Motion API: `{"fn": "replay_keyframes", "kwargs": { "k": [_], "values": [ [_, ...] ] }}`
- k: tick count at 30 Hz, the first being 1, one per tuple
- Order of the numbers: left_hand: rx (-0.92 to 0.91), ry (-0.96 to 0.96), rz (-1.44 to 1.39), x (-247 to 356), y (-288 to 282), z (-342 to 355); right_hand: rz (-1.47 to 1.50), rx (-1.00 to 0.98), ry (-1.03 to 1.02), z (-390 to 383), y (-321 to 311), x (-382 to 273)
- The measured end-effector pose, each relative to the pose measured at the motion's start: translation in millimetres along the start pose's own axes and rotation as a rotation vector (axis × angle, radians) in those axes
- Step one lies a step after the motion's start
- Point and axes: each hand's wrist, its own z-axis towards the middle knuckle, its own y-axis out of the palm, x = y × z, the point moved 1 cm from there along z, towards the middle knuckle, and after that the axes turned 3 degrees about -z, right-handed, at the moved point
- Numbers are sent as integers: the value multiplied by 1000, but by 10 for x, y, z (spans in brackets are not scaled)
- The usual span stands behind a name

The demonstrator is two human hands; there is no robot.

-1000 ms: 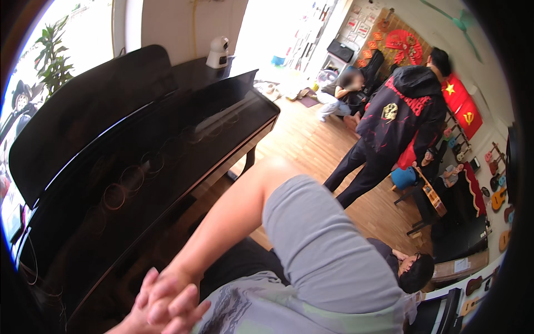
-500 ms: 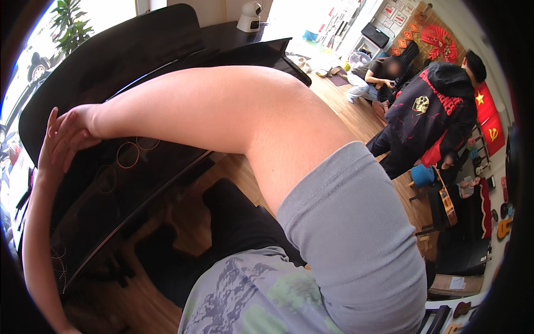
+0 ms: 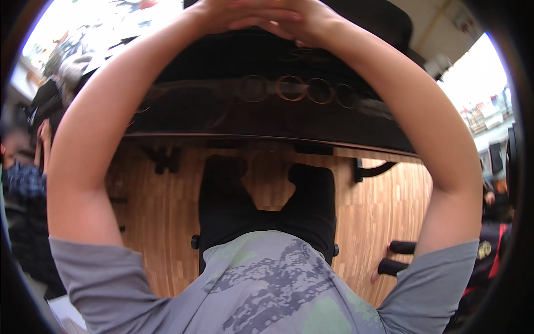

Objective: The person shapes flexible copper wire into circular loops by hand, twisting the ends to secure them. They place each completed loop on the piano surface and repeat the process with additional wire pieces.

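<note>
Our left hand (image 3: 222, 12) and right hand (image 3: 312, 21): apparently laced together, cropped above, gripping only each other | black piano (image 3: 222, 119): ahead of us, its rear overlapped by them | likely heavy, rigid, slick; best held beneath its front edge (image 3: 267, 136)

The piano (image 3: 189, 114) runs straight across in front of the seated person. The left hand (image 3: 228, 14) and right hand (image 3: 314, 19) meet ahead, over by the piano's far side; whether they touch it I can't tell. The knees (image 3: 222, 170) lie near its front edge, above the wooden floor (image 3: 367, 209), with a piano leg (image 3: 357, 170) to their right. Another person (image 3: 25, 178) is off beyond the left arm (image 3: 83, 150); someone else's legs (image 3: 401, 257) are at the right.
</note>
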Motion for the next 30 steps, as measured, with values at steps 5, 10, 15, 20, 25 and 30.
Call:
{"fn": "replay_keyframes", "kwargs": {
  "k": [5,10,15,20,25,30],
  "values": [
    [805,-215,-1136,597,-522,-378,215,142,-51,-186,-353,-637],
    [612,-1054,-1572,1523,-1045,-1039,557,382,448,-522,-331,-1603],
    [780,-2084,-1842,2434,-869,-1641,836,279,873,-1011,40,-2430],
    [658,-2186,-1908,2263,-425,-2103,1035,137,955,-984,323,-3077],
    [1241,-2423,-2488,1681,406,-2082,1119,78,820,-722,298,-3009],
    [1497,-2321,-2268,1658,456,-1950,1171,130,754,-610,271,-3040]
  ]
}}
